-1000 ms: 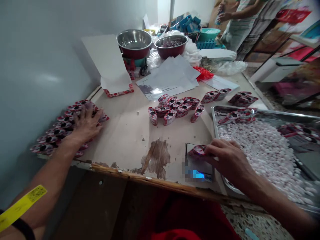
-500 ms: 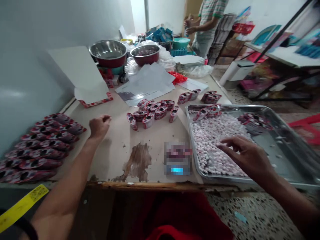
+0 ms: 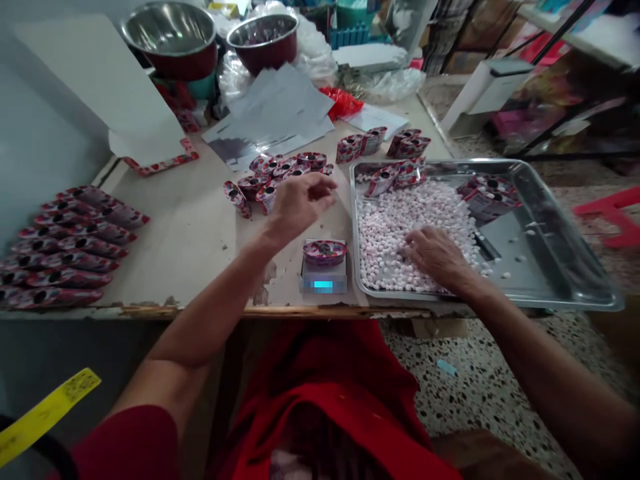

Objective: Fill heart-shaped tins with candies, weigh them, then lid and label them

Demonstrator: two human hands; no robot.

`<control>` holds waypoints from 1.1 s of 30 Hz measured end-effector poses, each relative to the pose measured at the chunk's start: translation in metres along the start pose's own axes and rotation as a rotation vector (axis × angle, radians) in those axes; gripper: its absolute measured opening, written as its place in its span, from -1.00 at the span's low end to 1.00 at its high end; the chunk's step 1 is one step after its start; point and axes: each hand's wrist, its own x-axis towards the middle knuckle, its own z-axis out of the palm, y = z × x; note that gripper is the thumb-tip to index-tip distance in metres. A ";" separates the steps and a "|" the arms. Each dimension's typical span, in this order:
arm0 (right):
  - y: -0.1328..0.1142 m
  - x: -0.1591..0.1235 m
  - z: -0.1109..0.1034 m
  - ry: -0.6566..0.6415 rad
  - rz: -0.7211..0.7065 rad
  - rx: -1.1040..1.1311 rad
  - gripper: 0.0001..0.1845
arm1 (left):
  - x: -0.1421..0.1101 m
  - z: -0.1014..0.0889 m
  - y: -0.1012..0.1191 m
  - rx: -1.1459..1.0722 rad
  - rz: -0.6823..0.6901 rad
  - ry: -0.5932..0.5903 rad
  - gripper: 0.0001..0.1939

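My right hand reaches down into a heap of small white candy-like pieces in a metal tray. Its fingers are bent together among the pieces, with the fingertips partly hidden. My left hand hovers above the table, fingers loosely curled and apart, with nothing visible in them. Just behind it stands a group of red printed packets, partly covered by the hand. Below and right of that hand, one oval packet stands on a small digital scale with a lit blue display, which is blurred.
Rows of packets line the table's left side. More packets lie in the tray's back left corner and at its right. Behind are an open white box, paper sheets and two metal bowls.
My left hand has moved right, from beside the left rows to in front of the packet group. My right hand has lowered into the white pieces. The view has tilted down.
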 end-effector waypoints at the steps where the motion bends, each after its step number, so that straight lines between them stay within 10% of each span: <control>1: -0.001 0.004 -0.001 -0.029 -0.005 0.080 -0.67 | -0.007 -0.012 -0.007 0.016 -0.035 0.013 -0.78; 9: -0.003 0.025 -0.027 -0.233 0.342 0.840 -0.65 | -0.070 -0.070 -0.036 -0.047 -0.225 0.138 -0.81; 17: -0.022 0.022 -0.044 -0.182 0.429 0.943 -0.70 | -0.099 -0.031 -0.035 0.022 -0.121 -0.107 -0.20; 23: -0.038 0.033 -0.053 -0.189 0.212 0.686 -0.70 | -0.108 0.013 -0.038 -0.142 -0.196 -0.138 -0.62; 29: -0.099 0.044 -0.047 0.139 0.566 1.604 -0.73 | -0.055 0.026 0.004 0.085 0.272 0.021 -0.77; 33: -0.126 0.061 -0.041 0.206 0.874 2.307 -0.74 | -0.009 0.038 0.037 0.276 0.640 -0.302 -0.75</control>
